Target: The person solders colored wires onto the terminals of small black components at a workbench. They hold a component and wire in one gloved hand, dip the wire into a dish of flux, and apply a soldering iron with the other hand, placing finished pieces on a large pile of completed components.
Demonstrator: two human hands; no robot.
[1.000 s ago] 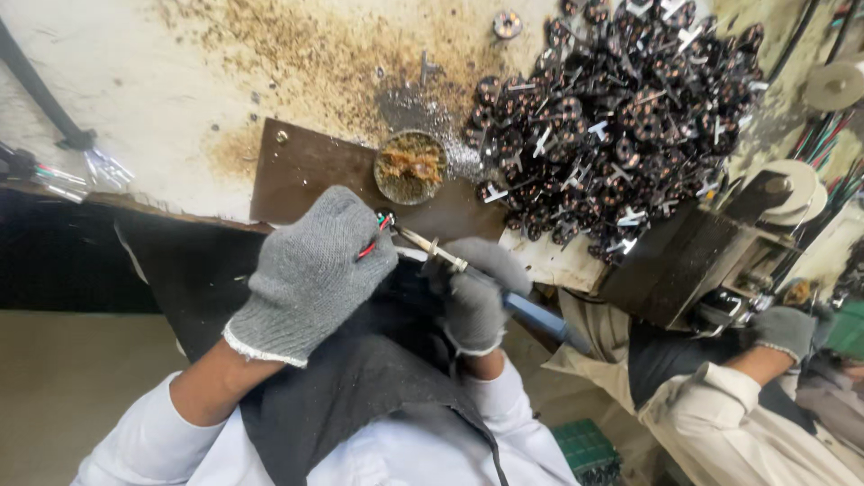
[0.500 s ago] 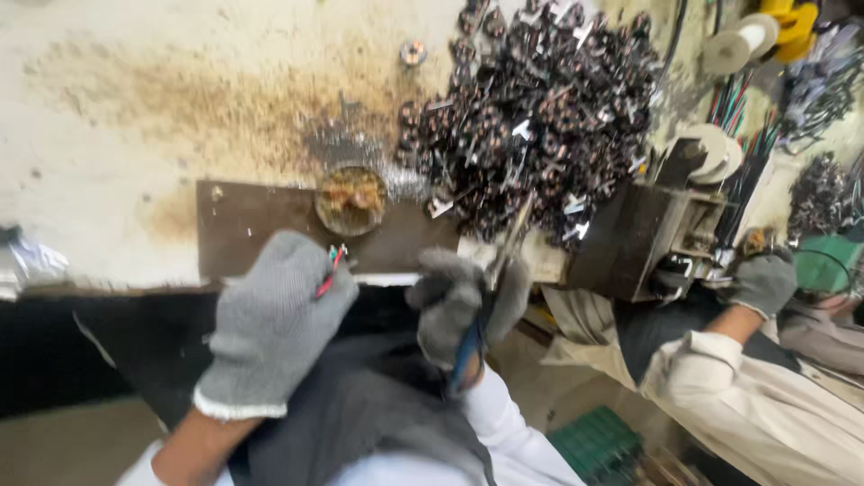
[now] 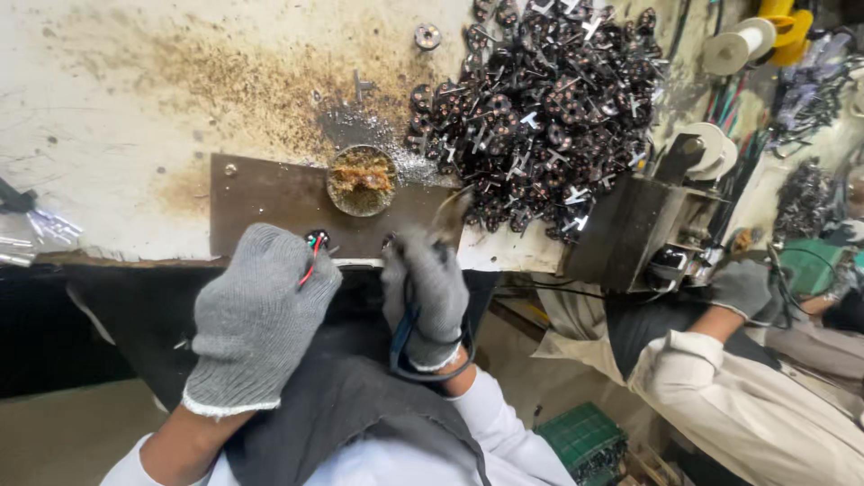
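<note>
Should the blurred soldering iron [image 3: 447, 219], clenched in the right hand [image 3: 430, 292], slip near the bench's front edge, the red and black wires [image 3: 310, 261] of the small part pinched by the left hand [image 3: 256, 315] could be scorched; brown paste fills the round tin [image 3: 362, 180].

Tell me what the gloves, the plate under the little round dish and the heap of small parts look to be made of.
Gloves, left hand and right hand: grey knitted fabric, ribbed weave, likely cotton. Plate: flat, dull brown, with a bolt head, probably rusted steel. Heap of small parts: dark round pieces with bright silvery tabs, apparently metal; the dark finish could be coating or grime.
</note>
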